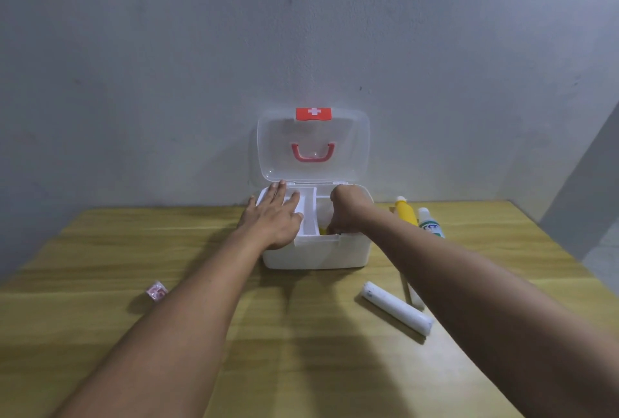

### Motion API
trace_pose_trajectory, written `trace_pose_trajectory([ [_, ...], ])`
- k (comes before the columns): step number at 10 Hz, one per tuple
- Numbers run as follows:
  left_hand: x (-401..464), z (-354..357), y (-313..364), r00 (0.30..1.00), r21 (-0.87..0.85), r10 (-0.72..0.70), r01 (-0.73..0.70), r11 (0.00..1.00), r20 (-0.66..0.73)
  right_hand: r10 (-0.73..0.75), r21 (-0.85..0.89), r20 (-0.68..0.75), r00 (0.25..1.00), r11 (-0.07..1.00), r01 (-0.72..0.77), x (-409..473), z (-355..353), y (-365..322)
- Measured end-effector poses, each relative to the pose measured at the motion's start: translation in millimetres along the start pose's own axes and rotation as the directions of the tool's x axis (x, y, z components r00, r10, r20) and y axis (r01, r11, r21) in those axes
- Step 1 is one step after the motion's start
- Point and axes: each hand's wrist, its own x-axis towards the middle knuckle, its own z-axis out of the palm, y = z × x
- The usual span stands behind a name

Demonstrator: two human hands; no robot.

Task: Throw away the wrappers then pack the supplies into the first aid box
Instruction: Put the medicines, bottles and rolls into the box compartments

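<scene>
The first aid box [318,252] sits open at the table's [100,250] far edge. The left hand [273,216] lies flat, fingers apart, steadying it; the right hand [345,208] reaches inside, grip hidden. A gauze roll [397,308] waits nearer right.

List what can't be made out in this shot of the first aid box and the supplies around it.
All in the head view:
- Right hand: its fingers dip into the first aid box, so any grip is hidden; only a yellow sliver shows beneath.
- Left hand covers the box's left compartment.
- White bottle: label too small to read, lower part behind the right forearm.
- Pink wrapper: print blurred.
- A thin white item beside the white roll: mostly behind the forearm.
</scene>
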Motion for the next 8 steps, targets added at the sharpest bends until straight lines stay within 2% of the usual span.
trace_pose_trajectory([
  [1, -0.3, 0.2, -0.1, 1.000, 0.003, 0.004, -0.004, 1.000, 0.000, 0.029, 0.064, 0.053, 0.998, 0.997, -0.032, -4.6, -8.0, 4.6],
  [2, 0.5, -0.6, -0.9, 1.000, -0.002, 0.005, -0.005, 1.000, 0.007, 0.059, 0.314, 0.061, 0.996, 0.946, -0.076, -4.9, -27.9, 19.0],
  [3, 2.0, 0.8, -1.6, 1.000, 0.004, 0.005, -0.005, 1.000, 0.008, 0.170, 0.425, -0.105, 0.980, 0.899, -0.111, -0.1, -47.5, 54.5],
  [4, 3.3, 2.2, -2.5, 1.000, 0.001, 0.003, -0.003, 1.000, 0.007, 0.299, 0.230, -0.119, 0.947, 0.936, -0.267, -8.7, -56.4, 91.6],
  [5, 2.2, 1.8, -1.4, 1.000, -0.004, 0.003, -0.002, 1.000, 0.006, 0.404, 0.078, 0.035, 0.914, 0.911, -0.405, -23.6, -46.8, 114.8],
  [6, 1.6, 0.9, -0.3, 1.000, 0.003, 0.000, 0.000, 1.000, 0.004, 0.440, 0.002, 0.054, 0.896, 0.897, -0.441, -31.4, -30.9, 128.9],
  [7, 1.4, -0.1, 0.2, 1.000, 0.004, 0.000, 0.000, 1.000, 0.005, 0.476, 0.059, 0.034, 0.879, 0.877, -0.477, -31.9, -26.3, 139.4],
  [8, 1.5, -0.1, 0.2, 1.000, 0.006, -0.001, 0.001, 1.000, 0.010, 0.536, 0.165, 0.114, 0.837, 0.820, -0.548, -35.0, -28.1, 143.6],
])
